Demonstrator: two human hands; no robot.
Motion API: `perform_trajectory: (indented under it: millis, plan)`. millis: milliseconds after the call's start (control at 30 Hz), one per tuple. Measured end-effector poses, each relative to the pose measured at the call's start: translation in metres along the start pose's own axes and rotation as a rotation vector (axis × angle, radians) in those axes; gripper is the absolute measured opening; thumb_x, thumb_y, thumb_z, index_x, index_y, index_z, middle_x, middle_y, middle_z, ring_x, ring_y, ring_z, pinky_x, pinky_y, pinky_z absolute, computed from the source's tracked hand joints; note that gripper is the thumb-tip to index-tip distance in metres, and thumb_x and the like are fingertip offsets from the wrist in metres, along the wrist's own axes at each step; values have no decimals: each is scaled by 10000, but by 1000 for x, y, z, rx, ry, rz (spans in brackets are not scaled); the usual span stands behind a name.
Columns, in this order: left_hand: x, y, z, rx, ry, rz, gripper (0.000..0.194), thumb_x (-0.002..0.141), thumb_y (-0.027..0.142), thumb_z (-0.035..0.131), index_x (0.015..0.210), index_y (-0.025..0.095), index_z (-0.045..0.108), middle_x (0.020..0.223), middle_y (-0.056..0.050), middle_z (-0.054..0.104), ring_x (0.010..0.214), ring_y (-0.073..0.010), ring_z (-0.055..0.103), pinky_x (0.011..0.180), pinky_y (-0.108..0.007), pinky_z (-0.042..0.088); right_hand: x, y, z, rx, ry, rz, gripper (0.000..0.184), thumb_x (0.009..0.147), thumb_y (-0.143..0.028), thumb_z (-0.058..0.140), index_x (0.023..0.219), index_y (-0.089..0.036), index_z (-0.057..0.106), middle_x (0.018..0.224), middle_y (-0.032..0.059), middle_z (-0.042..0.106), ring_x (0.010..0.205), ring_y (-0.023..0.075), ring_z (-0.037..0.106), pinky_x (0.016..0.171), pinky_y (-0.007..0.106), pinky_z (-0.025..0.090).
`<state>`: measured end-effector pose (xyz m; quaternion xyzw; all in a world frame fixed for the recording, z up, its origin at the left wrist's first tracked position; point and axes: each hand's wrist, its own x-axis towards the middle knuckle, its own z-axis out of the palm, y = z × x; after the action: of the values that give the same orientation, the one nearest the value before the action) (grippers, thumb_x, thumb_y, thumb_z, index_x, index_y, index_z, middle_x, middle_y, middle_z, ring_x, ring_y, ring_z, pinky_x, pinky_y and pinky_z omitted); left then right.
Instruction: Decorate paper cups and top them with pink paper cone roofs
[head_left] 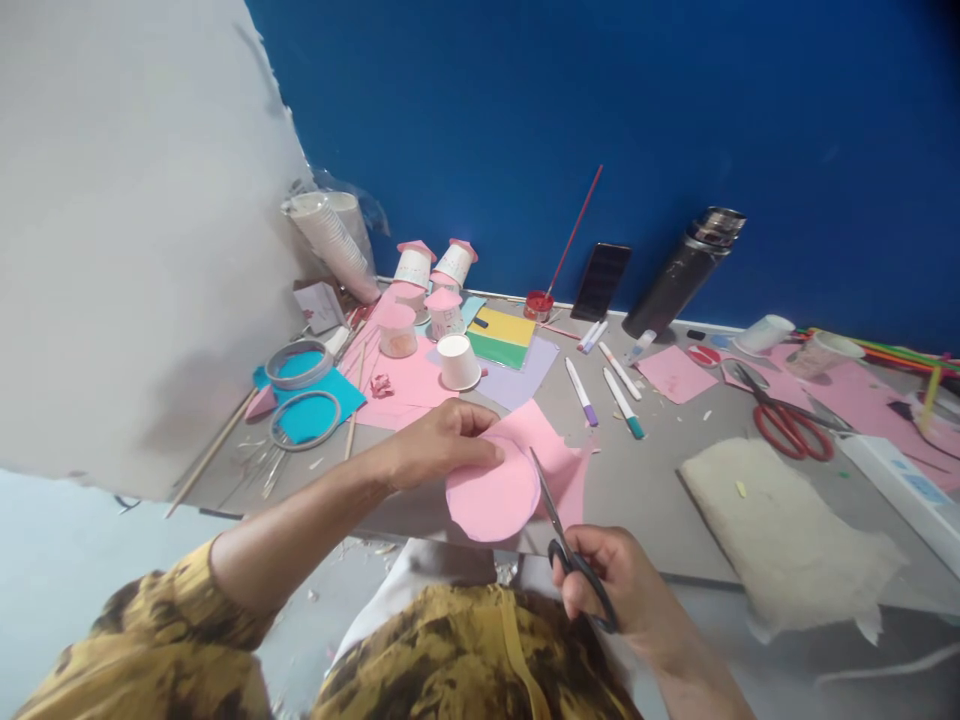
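Observation:
My left hand (454,440) pinches a sheet of pink paper (495,490) near its upper left, thumb on top. The front of the sheet is a rounded, nearly circular shape with a drawn line along its right edge. A loose flap of the paper (566,475) hangs off to the right. My right hand (607,580) grips black-handled scissors (555,515), fingers in the loops. Their blades point up and away from me, beside the circle's right edge between it and the flap. How far the blades are apart I cannot tell.
Paper cups with pink tops (446,312) stand behind, near a white cup (457,362). Markers (581,390), red-handled scissors (791,430) and a cream cloth (787,530) lie rightward. A dark flask (682,270) and phone (602,280) lean on the blue wall. Tape rings (306,420) lie left.

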<state>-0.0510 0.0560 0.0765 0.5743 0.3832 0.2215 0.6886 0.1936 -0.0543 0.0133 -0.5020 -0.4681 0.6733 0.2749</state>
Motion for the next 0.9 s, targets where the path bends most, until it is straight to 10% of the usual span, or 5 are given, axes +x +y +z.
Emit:
perform_trajectory:
  millis: [300,900]
  plan:
    - [-2,6,-1,46,-6,-18,178,691,288,754,743,135,678,694,-2,619,594,-115,542,487,-199,367,1,6,1,6,22,-36,465,657,-583,834,651,-176,610,556,-31,518,513,93,461,500,222,375]
    - [-10,26,-5,145,-8,46,200,732,317,718,738,138,627,663,11,575,571,-97,511,470,-189,346,-1,-14,1,-8,-23,-63,277,666,-401,808,706,-169,663,584,-15,605,553,111,497,544,224,388]
